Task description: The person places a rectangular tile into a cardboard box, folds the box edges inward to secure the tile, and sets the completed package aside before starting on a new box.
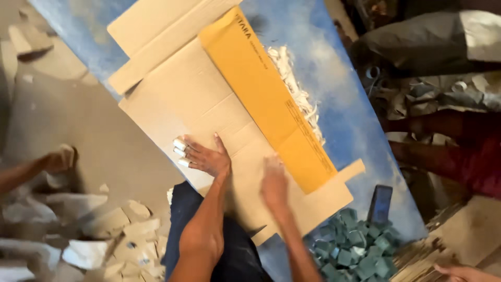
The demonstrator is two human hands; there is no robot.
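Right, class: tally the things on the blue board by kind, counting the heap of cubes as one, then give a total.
Flattened cardboard sheet: 1
Yellow cardboard panel: 1
Heap of teal cubes: 1
Dark phone: 1
Strip of white shreds: 1
Total: 5

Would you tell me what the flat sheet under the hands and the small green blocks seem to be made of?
The flat sheet looks like matte brown cardboard, with fold creases and one yellow printed panel. The left hand presses on it. The green blocks look like dull, chalky cubes, possibly foam or soap; I cannot tell which.
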